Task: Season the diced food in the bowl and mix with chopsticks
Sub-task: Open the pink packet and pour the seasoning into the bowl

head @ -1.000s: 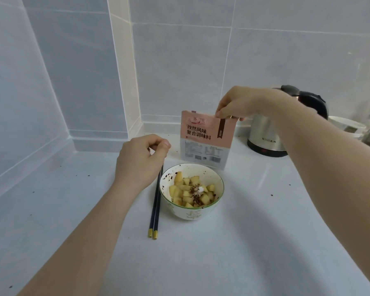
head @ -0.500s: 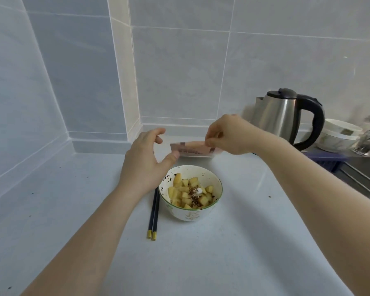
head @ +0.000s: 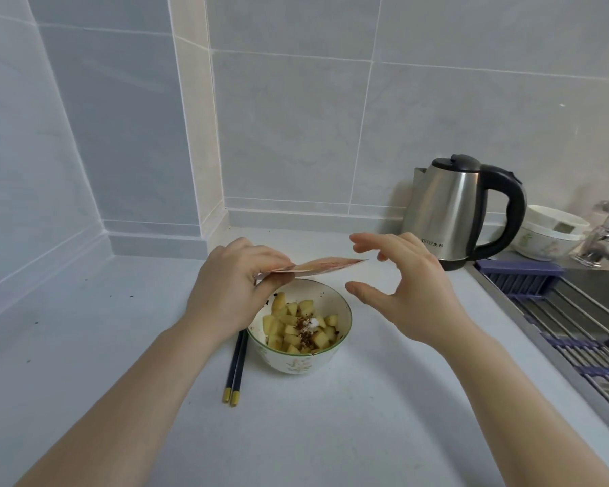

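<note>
Grey-tiled walls meet in a corner behind a pale table (head: 313, 434), with a sink rack at the right edge. On the table stands a white bowl (head: 297, 362) with a green rim, holding diced yellow food (head: 289, 328) topped by a small heap of brown spice and white grains, not yet stirred in. A pair of dark chopsticks (head: 236, 370) with yellow ends lies just left of the bowl, touching or nearly touching its base, partly under the left wrist. The left hand (head: 232, 293) pinches one end of a pink sachet (head: 317, 267), held nearly flat above the far rim of the bowl. The right hand (head: 401, 279) is spread, fingers apart and holding nothing, just off the sachet's other end. Judgement: seasoning appears delivered, and the step in hand is disposal of the sachet before mixing. To do it well, keep the sachet mouth level or raised so no residue spills on the table, set it well clear of the bowl, then take up the chopsticks and turn the cubes from the bottom, gently, to avoid breaking them. A steel kettle (head: 454, 212) stands at the right rear; its base label is too small to read reliably. Print on the sachet is not legible at this angle.
</note>
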